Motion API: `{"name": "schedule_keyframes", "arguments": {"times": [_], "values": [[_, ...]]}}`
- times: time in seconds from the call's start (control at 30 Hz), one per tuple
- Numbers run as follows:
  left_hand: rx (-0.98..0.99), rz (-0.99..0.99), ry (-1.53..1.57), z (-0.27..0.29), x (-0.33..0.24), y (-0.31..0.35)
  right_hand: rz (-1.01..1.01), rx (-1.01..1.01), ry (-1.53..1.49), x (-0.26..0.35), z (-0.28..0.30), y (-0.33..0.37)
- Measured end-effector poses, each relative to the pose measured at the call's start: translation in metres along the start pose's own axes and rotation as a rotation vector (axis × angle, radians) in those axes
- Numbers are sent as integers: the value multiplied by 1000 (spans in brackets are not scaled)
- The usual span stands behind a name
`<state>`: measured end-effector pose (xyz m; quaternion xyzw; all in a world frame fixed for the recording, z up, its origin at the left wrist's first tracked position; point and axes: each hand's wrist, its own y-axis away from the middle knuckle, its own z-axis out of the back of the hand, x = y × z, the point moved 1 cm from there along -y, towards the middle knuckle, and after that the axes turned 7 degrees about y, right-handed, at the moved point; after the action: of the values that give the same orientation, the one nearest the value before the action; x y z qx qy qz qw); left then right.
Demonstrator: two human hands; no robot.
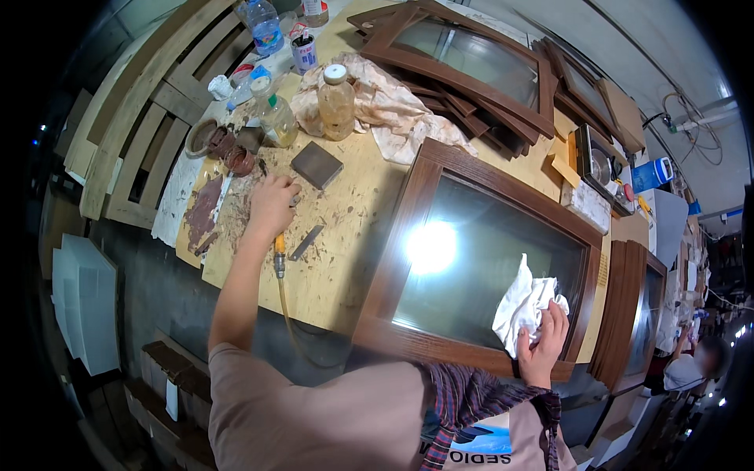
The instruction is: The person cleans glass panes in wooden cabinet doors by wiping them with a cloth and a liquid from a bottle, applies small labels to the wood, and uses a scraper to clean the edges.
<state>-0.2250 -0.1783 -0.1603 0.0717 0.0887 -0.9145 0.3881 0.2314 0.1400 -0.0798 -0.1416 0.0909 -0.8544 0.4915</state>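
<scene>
My right hand (542,339) grips a crumpled white cloth (521,308), which rests against the glass pane (479,235) of a brown wooden framed door panel (420,192). The panel lies on the table before me. Further left, my left hand (272,206) is closed over the head of an air blow gun, partly hidden by the fingers. Its yellow handle (280,244) and hose (283,302) show below the wrist. A flat scraper blade (307,242) lies just right of the handle. Beyond that hand sits a brown sanding block (317,165).
Two plastic bottles (336,110) of cloudy liquid and brown-stained cups (238,159) stand at the far left. A stained cloth (393,118) lies behind them. More brown frames (471,59) are stacked at the back. Wooden pallets (169,102) lean left; a person (691,365) is far right.
</scene>
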Motion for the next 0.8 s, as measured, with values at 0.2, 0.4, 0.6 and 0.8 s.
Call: {"name": "schedule_keyframes", "arguments": {"times": [0.2, 0.4, 0.6, 0.8], "values": [[-221, 238, 479, -19, 3, -9, -24, -12, -13, -1, 0, 0], [-430, 210, 663, 0, -24, -11, -29, -18, 1, 1, 1, 1], [-218, 301, 394, -18, -36, -3, -3, -36, 11, -2, -1, 5], [-101, 388, 211, -39, -79, -12, 12, -16, 25, -2, 0, 2]]}}
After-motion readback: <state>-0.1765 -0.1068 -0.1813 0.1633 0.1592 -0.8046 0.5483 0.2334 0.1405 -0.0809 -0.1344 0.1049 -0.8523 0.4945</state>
